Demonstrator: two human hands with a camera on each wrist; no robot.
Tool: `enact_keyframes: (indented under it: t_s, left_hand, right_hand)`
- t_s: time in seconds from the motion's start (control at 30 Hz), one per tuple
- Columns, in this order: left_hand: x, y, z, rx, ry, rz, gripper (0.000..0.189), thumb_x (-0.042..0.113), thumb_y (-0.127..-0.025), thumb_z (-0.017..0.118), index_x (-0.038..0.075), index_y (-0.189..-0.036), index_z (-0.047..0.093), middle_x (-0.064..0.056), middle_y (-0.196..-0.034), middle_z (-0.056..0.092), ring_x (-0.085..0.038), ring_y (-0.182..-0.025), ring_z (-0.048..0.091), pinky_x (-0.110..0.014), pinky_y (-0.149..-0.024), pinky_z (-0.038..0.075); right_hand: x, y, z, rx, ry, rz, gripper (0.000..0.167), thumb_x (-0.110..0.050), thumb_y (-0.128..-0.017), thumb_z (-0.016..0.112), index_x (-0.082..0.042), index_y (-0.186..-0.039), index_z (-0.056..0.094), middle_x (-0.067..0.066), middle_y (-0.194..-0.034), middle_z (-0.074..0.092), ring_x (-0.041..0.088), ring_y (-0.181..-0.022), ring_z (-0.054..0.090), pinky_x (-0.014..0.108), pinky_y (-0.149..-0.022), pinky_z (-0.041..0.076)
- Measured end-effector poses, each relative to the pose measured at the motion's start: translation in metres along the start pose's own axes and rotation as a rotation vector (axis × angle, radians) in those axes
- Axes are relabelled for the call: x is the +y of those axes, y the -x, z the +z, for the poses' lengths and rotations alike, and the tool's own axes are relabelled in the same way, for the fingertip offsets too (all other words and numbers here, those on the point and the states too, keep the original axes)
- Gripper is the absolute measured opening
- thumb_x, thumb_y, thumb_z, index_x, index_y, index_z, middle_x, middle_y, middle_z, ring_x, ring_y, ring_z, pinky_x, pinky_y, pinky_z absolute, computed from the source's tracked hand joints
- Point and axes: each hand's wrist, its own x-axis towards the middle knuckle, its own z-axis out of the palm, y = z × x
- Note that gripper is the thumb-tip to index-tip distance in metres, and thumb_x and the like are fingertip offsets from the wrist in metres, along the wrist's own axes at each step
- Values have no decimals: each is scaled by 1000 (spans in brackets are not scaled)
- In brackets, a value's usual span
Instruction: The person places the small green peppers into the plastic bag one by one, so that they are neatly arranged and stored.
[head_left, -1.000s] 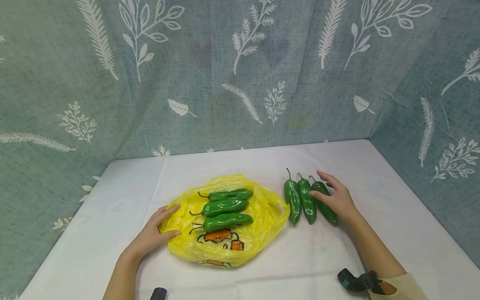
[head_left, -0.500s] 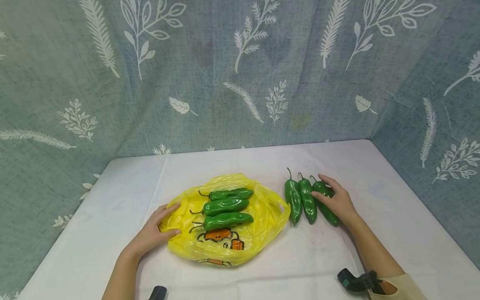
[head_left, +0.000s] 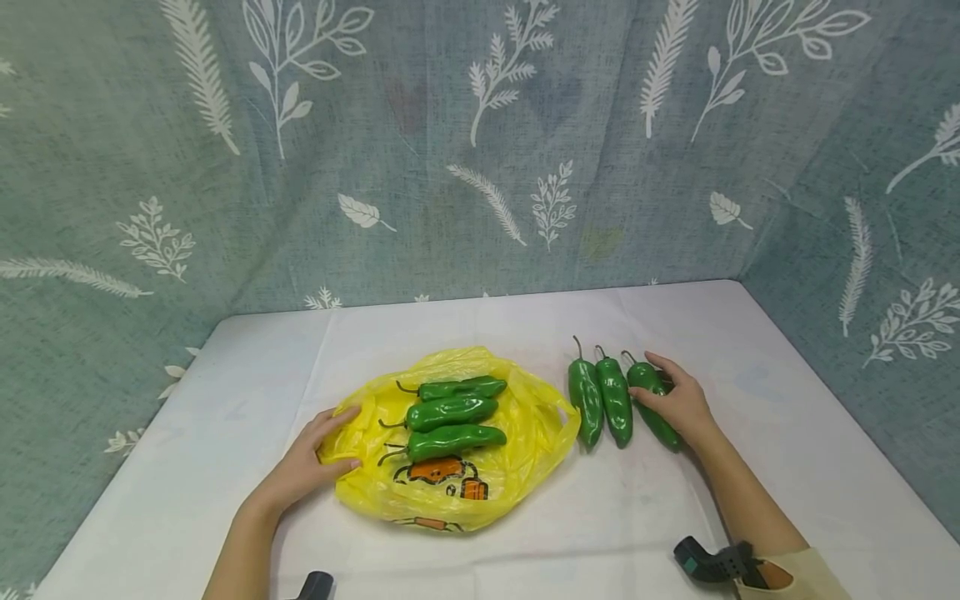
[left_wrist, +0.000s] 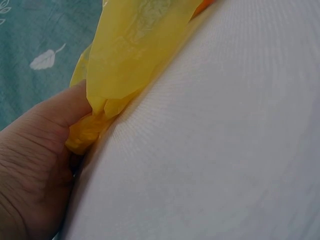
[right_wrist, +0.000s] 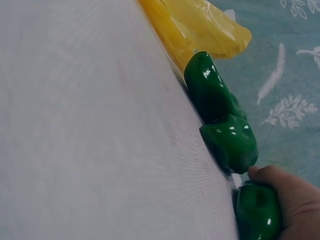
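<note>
A crumpled yellow plastic bag (head_left: 525, 450) with orange and black print lies left of centre. Three green chili peppers (head_left: 450, 412) lie side by side on it, stems to the left. My left hand (head_left: 303, 454) holds the bag's left edge, thumb on the near side; in the left wrist view the thumb is partly hidden by yellow plastic (left_wrist: 135, 55). To the right of the bag stand three more peppers in a row, stems pointing away. My right hand (head_left: 678, 404) grips the rightmost pepper (head_left: 660, 429) from above, thumb on its left side, as the right wrist view shows.
The left pepper (head_left: 585, 400) of the row lies against the bag's right corner, with the middle pepper (head_left: 616, 400) close beside it. A white cloth (head_left: 562, 542) covers the table. Patterned grey-green fabric (head_left: 420, 167) rises behind and at both sides.
My right hand has closed in on the rightmost pepper and shifted it slightly right, widening the gap to the middle one. The left hand and the bag stay put.
</note>
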Motion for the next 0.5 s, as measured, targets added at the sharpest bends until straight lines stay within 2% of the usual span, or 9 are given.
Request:
enact_keyframes:
  t_s: [0.23, 0.4, 0.5]
  left_hand:
    - [1, -1, -1, -5, -18, -19, 79, 40, -78, 74, 26, -146, 36, -16, -152, 22, -46, -139, 15, -73, -102, 14]
    - [1, -1, -1, -5, -20, -13, 79, 39, -78, 74, 25, -146, 37, -16, -152, 22, -47, -139, 15, -73, -102, 15]
    - [0, -1, -1, -2, -16, 1, 78, 38, -78, 75, 24, -145, 37, -16, -151, 23, -46, -139, 16, -73, -102, 15]
  right_hand:
    - [0, -3, -3, -18, 66, 63, 75, -22, -81, 69, -2, -144, 34, 27, -143, 37, 46, -130, 35, 59, -105, 31]
    - [-2, -4, -2, -65, 132, 50, 81, -16, -79, 67, -2, -147, 26, 30, -145, 32, 49, -127, 37, 63, -99, 36]
    - [-3, -2, -3, -56, 117, 60, 80, -15, -80, 66, -3, -148, 25, 31, -145, 31, 49, -125, 38, 62, -97, 38]
